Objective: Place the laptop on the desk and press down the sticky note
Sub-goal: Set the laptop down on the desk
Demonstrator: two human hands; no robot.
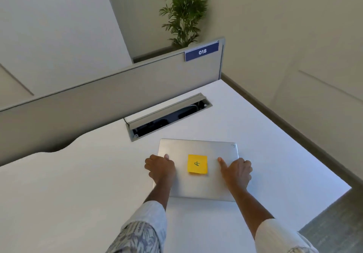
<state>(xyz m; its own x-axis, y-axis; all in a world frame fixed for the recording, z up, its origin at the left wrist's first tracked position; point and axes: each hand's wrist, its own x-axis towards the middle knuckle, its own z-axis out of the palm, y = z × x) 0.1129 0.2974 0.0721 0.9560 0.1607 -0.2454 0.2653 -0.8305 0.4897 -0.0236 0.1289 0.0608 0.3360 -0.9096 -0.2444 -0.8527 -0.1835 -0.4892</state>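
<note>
A closed silver laptop [198,147] lies flat over the white desk [78,174], near its right end. A yellow sticky note [197,164] with a handwritten mark sits on the middle of the lid. My left hand [160,167] grips the laptop's left edge, thumb on top of the lid. My right hand [236,169] grips the right edge, thumb pointing up along the lid. Whether the laptop rests fully on the desk I cannot tell.
An open cable tray [169,115] with dark cables is set in the desk just beyond the laptop. A grey partition [98,92] with a blue "018" sign [202,51] stands behind. A potted plant [184,13] rises beyond it. The desk's right edge drops to carpet.
</note>
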